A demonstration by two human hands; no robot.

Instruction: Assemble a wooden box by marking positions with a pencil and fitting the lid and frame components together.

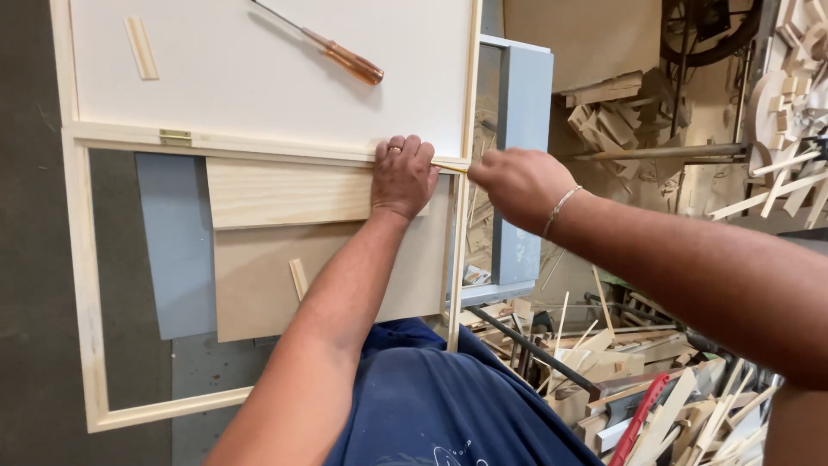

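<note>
My left hand [402, 177], with a ring on one finger, presses down on the corner where a light wood frame [86, 285] meets a white panel [259, 78], its fingers curled over the rail. My right hand [516, 181], wearing a thin bracelet, is closed on a small yellowish piece [448, 166] held against that same corner, touching the left fingertips. A brass hinge [175, 137] joins frame and panel further left. Under the left hand lies a pale pine board [285, 194] on a brown sheet [259, 285].
A screwdriver with an amber handle [349, 60] and a short wood strip [141, 47] lie on the white panel. Another small strip [297, 278] rests on the brown sheet. Heaps of wood offcuts [655, 380] fill the floor to the right.
</note>
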